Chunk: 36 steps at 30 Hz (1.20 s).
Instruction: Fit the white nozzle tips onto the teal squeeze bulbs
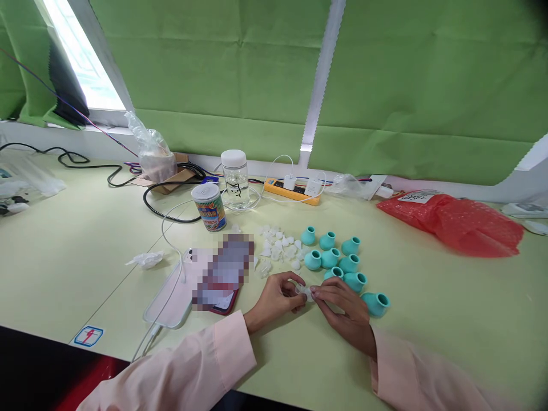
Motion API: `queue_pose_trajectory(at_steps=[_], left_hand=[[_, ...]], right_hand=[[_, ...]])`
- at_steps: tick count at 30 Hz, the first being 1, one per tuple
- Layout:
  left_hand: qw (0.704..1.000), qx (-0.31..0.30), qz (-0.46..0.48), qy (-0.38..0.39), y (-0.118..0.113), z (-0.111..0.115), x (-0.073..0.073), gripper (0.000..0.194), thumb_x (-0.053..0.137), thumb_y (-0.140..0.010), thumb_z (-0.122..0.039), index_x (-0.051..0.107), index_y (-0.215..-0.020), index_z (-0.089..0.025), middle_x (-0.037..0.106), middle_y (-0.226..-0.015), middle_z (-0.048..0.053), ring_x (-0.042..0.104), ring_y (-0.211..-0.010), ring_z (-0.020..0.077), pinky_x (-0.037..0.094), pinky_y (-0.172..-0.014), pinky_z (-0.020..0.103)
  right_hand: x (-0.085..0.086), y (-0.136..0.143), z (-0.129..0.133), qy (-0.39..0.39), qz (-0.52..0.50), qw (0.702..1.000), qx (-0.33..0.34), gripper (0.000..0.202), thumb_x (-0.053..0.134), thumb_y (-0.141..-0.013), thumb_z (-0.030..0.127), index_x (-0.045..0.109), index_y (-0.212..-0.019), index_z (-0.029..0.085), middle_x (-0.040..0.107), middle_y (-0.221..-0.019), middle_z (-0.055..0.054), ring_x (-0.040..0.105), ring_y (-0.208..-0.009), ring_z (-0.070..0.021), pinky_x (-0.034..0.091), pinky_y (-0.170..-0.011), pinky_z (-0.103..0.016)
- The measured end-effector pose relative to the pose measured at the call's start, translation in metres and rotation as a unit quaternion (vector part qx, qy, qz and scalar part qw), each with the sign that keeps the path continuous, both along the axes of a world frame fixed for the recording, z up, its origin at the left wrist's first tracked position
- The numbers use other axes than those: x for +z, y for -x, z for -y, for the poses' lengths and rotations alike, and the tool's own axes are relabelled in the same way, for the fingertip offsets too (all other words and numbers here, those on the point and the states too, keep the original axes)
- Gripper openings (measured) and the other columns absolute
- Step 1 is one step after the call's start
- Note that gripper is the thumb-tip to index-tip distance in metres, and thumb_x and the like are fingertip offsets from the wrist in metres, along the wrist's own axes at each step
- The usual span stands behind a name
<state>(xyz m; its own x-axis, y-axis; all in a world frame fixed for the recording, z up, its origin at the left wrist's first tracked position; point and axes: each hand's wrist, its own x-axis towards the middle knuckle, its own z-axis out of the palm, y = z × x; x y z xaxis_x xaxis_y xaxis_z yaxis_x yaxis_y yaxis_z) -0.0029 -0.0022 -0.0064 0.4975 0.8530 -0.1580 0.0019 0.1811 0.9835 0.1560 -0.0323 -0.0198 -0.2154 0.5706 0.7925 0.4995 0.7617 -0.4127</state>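
Between my two hands, just above the table, is a small translucent plastic piece (303, 290), partly covered by fingers. My left hand (278, 297) pinches its left side, thumb and forefinger curled round it. From the right, the fingertips of my right hand (345, 305) press on the same piece. Several teal rounded pots with narrow necks (330, 258) stand behind and beside my right hand, their round mouths showing. A loose pile of small white translucent pieces (278, 244) lies behind my left hand.
Left of my hands lie a phone with a blurred screen (225, 274) and a pale phone (169, 291) with a white cable. Further back stand a printed cup (209, 208), a clear bottle (235, 185) and an orange power strip (291, 191). A red plastic bag (454, 222) lies right.
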Motion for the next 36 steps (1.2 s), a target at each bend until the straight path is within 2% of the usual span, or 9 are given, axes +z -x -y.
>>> queue_pose_trajectory(at_steps=[7, 13, 19, 24, 36], left_hand=[[1.0, 0.002, 0.009, 0.005, 0.0001, -0.0009, -0.001, 0.02, 0.058, -0.059, -0.018, 0.051, -0.077, -0.012, 0.055, -0.05, -0.002, 0.048, -0.041, 0.0071, 0.041, -0.041, 0.018], [1.0, 0.005, 0.011, 0.01, 0.0002, -0.0003, 0.0011, 0.02, 0.058, -0.059, -0.018, 0.051, -0.077, -0.011, 0.055, -0.049, -0.002, 0.049, -0.041, 0.0075, 0.041, -0.041, 0.019], [1.0, 0.009, 0.018, 0.015, -0.0001, 0.0001, 0.0029, 0.021, 0.059, -0.059, -0.02, 0.051, -0.077, -0.011, 0.056, -0.049, -0.001, 0.05, -0.041, 0.0081, 0.042, -0.042, 0.02], [0.999, 0.013, 0.028, 0.022, 0.0001, -0.0008, 0.0038, 0.022, 0.061, -0.059, -0.022, 0.05, -0.076, -0.011, 0.057, -0.049, -0.001, 0.05, -0.04, 0.008, 0.042, -0.041, 0.02], [0.997, 0.007, 0.074, 0.037, 0.0024, -0.0014, 0.003, 0.034, 0.067, -0.057, -0.033, 0.05, -0.076, -0.01, 0.058, -0.05, 0.001, 0.052, -0.04, 0.0099, 0.043, -0.042, 0.023]], right_hand=[[0.0019, 0.0009, -0.0003, 0.005, 0.016, 1.0, 0.016, 0.032, 0.056, -0.066, 0.0, 0.057, -0.09, 0.022, 0.064, -0.077, -0.002, 0.054, -0.065, -0.0134, 0.048, -0.057, -0.03], [0.0023, -0.0002, -0.0005, 0.0, 0.025, 1.0, 0.003, 0.033, 0.055, -0.067, 0.0, 0.057, -0.091, 0.022, 0.064, -0.075, -0.002, 0.053, -0.066, -0.0146, 0.047, -0.057, -0.031], [-0.001, -0.0023, -0.0011, -0.018, 0.047, 0.999, 0.004, 0.038, 0.056, -0.066, -0.001, 0.055, -0.096, 0.022, 0.064, -0.078, -0.003, 0.053, -0.07, -0.0154, 0.048, -0.059, -0.033], [-0.0031, -0.0014, 0.0, -0.002, 0.035, 0.999, 0.003, 0.036, 0.055, -0.067, 0.001, 0.056, -0.095, 0.023, 0.064, -0.082, -0.003, 0.055, -0.07, -0.0149, 0.049, -0.06, -0.032], [-0.0026, 0.0026, 0.0013, 0.03, 0.01, 0.999, 0.005, 0.028, 0.052, -0.069, 0.002, 0.058, -0.088, 0.021, 0.061, -0.069, -0.001, 0.056, -0.063, -0.0132, 0.048, -0.056, -0.027]])
